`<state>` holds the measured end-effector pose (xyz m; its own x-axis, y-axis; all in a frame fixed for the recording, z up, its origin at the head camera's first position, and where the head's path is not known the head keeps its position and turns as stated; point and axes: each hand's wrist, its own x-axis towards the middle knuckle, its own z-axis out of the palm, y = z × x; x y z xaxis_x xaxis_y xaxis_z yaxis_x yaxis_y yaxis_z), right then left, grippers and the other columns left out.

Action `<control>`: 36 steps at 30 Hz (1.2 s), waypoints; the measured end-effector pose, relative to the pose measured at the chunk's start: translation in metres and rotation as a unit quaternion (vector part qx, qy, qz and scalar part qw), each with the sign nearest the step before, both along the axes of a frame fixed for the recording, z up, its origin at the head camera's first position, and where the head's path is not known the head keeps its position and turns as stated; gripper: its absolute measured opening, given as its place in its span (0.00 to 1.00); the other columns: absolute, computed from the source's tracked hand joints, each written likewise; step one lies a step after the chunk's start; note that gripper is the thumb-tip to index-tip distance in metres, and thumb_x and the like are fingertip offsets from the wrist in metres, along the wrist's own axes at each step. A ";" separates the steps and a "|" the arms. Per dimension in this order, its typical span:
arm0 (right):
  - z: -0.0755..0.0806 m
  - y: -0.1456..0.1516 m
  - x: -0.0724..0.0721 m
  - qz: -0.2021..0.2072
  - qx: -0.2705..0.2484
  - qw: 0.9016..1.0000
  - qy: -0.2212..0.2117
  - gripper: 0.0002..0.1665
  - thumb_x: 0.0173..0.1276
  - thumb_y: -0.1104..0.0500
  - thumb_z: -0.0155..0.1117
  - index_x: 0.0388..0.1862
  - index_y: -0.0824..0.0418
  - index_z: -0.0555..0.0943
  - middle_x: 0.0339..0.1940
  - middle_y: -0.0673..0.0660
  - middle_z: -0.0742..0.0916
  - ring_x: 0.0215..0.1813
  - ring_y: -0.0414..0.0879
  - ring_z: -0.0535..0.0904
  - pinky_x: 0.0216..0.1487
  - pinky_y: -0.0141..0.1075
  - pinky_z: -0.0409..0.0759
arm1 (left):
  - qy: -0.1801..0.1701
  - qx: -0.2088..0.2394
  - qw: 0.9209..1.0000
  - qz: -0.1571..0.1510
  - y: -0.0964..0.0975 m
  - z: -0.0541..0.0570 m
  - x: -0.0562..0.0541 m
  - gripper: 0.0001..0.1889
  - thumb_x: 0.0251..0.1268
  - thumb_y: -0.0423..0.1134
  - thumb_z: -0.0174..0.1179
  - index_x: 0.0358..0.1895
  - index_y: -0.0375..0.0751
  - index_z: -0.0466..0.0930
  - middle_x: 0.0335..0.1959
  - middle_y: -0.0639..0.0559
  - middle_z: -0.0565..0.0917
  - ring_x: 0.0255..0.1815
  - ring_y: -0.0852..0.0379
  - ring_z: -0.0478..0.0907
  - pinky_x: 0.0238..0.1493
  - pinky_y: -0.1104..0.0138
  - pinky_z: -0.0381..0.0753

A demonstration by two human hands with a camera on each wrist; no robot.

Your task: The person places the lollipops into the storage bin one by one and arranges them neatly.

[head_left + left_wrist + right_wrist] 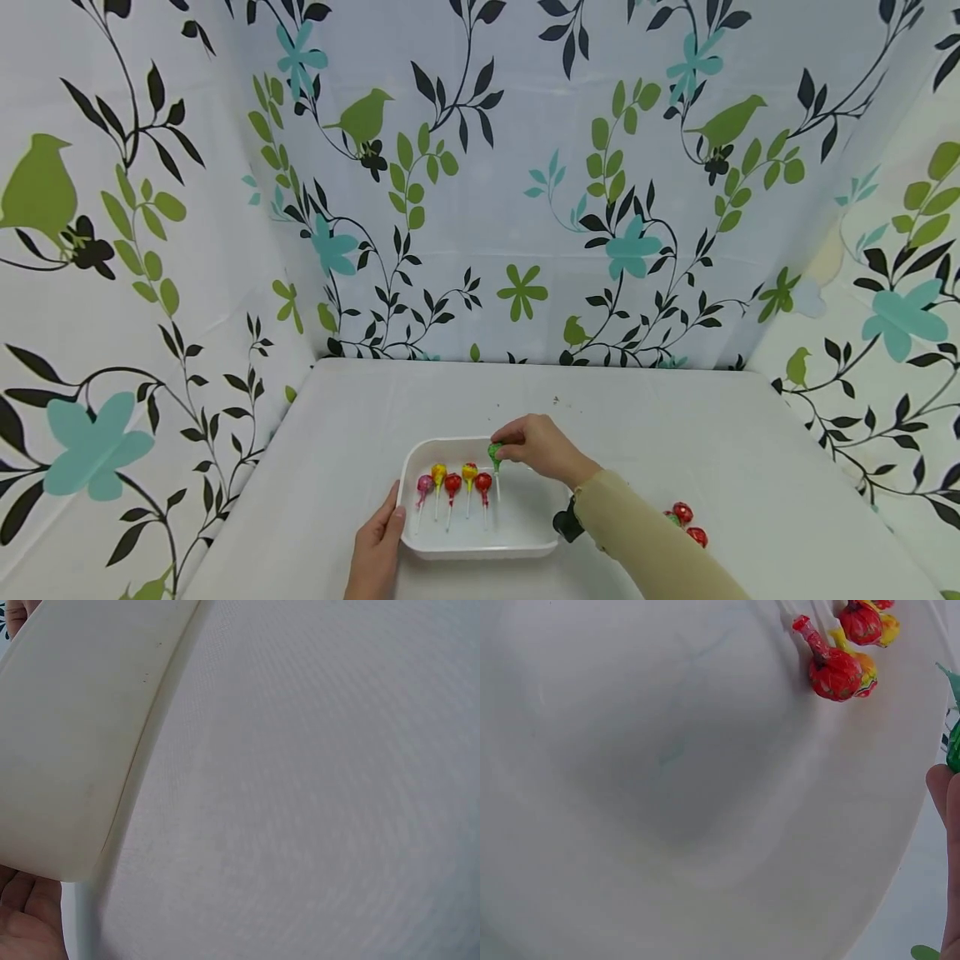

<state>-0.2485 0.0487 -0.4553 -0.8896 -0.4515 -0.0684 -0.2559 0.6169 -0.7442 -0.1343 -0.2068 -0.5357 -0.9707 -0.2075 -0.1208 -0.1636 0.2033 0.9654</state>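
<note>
A white tray [525, 540] lies on the table, with a row of wrapped lollipops [453, 485] in its left half, heads away from me and sticks towards me. Their wrappers are pink, yellow and red. My right hand [546, 450] pinches a green lollipop [495, 455] by its head at the tray's far side, stick pointing down, right of the row. The right wrist view shows the green wrapper [954, 746] at the fingertips. On the tray's left side, my left hand [377, 542] holds the wall, thumb near the rim; the left wrist view catches its palm [30, 926] below the corner.
Right of the tray, partly behind my right sleeve [645, 533], lie several red and green lollipops [697, 536]. A white cloth covers the table [360, 400]. Patterned curtains [480, 208] enclose the back and both sides. A dark wrist camera [567, 522] sits beside the tray's right edge.
</note>
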 end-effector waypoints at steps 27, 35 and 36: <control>-0.003 -0.047 -0.013 0.010 0.265 0.964 0.021 0.05 0.62 0.63 0.77 0.34 0.61 0.87 0.29 0.50 0.86 0.31 0.42 0.77 0.40 0.34 0.87 | 0.021 0.016 1.000 -0.002 -0.005 -0.002 -0.001 0.25 0.82 0.38 0.48 0.77 0.35 0.62 0.78 0.42 0.63 0.80 0.37 0.58 0.79 0.45 0.61; -0.015 -0.049 -0.014 0.030 0.325 0.944 0.056 0.10 0.59 0.61 0.79 0.28 0.57 0.83 0.27 0.49 0.85 0.29 0.41 0.76 0.39 0.33 0.86 | 0.014 0.031 0.999 -0.003 -0.004 -0.005 -0.001 0.26 0.82 0.38 0.48 0.77 0.34 0.62 0.78 0.42 0.63 0.81 0.38 0.57 0.80 0.45 0.59; -0.016 -0.049 -0.014 0.034 0.329 0.942 0.061 0.10 0.59 0.60 0.79 0.28 0.57 0.82 0.26 0.49 0.85 0.28 0.41 0.76 0.39 0.33 0.86 | 0.014 0.030 0.999 -0.004 -0.004 -0.006 -0.001 0.26 0.82 0.38 0.48 0.77 0.34 0.61 0.78 0.42 0.62 0.81 0.38 0.57 0.80 0.44 0.59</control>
<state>-0.2626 -0.0008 -0.4709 -0.8793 -0.4038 -0.2525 -0.3710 0.9132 -0.1686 -0.1358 -0.2105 -0.5418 -0.9754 -0.1932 -0.1058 -0.1352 0.1459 0.9800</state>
